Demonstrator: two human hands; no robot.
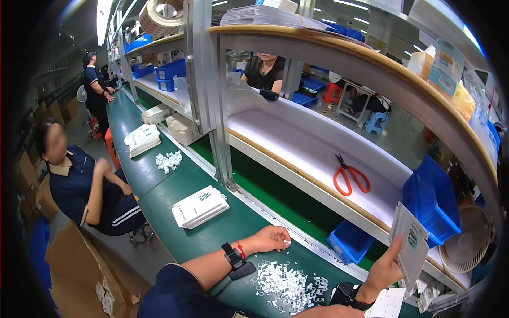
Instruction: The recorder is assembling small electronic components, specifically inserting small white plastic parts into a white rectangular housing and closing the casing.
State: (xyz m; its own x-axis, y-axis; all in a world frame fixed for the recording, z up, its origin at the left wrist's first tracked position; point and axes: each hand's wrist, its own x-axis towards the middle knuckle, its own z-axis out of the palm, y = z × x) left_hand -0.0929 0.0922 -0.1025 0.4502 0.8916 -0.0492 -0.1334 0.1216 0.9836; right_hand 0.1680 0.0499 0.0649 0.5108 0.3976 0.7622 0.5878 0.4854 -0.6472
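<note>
The right hand [386, 270] is clamped on a batch of flat white cards [411, 246], its thumb across the near face; the other fingers are hidden behind them, and how many cards it holds cannot be told. The left hand [269, 239] has its fingers drawn together on a small white piece [287, 242], mostly covered by the fingertips and too small to make out. Just below that pinch, between the hands, lies a loose heap of white clips [289, 283], single shapes blurring together in its middle. A white sheet [389, 303] under the right hand is cut off by the lower edge. Left of the left hand sits a white stack [200, 206]; beyond the hands, a blue bin [351, 241] is partly covered by the shelf [313, 156]. Past the held cards, a larger blue bin [432, 196] hides part of a beige basket [466, 238].
</note>
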